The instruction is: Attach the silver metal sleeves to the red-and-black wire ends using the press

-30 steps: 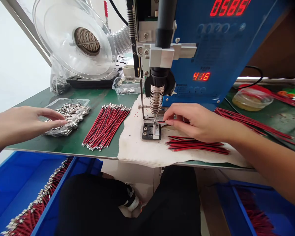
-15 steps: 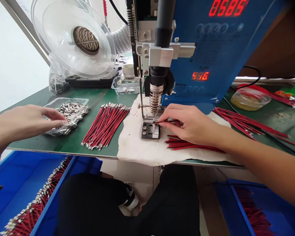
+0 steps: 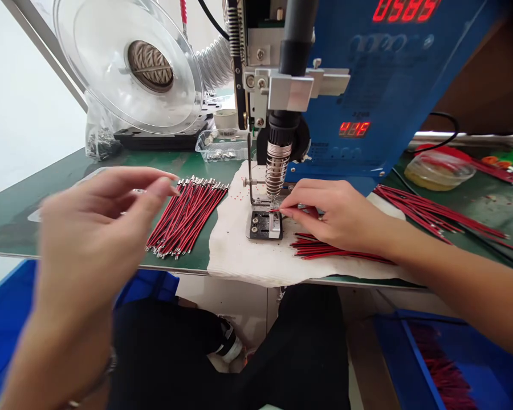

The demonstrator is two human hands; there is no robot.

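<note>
My left hand (image 3: pixel 98 228), a little blurred, is over the table's left side with thumb and forefinger pinched. A small silvery metal connector (image 3: pixel 174 190) sticks out at its fingertips. My right hand (image 3: pixel 337 216) is closed on a thin red-and-black wire (image 3: pixel 275 210). The wire's end lies over the small black fixture (image 3: pixel 263 225) with a silver block, beneath the soldering head (image 3: pixel 277 165) with its coil spring. Between the hands lies a bundle of red-and-black wires (image 3: pixel 186 216) with metal tips. Another wire bundle (image 3: pixel 320 247) lies below my right hand on a white cloth (image 3: pixel 239 256).
A blue soldering machine (image 3: pixel 350 85) with red digits rises behind my right hand. A clear reel (image 3: pixel 98 68) and a plastic tray (image 3: pixel 222 149) stand behind on the left. More wires (image 3: pixel 436 213) lie at right. Blue bins (image 3: pixel 8 319) flank my legs.
My left hand has moved right from the heap of metal connectors, taking one in its fingertips, and now covers most of the heap. My right hand stays at the fixture with the wire.
</note>
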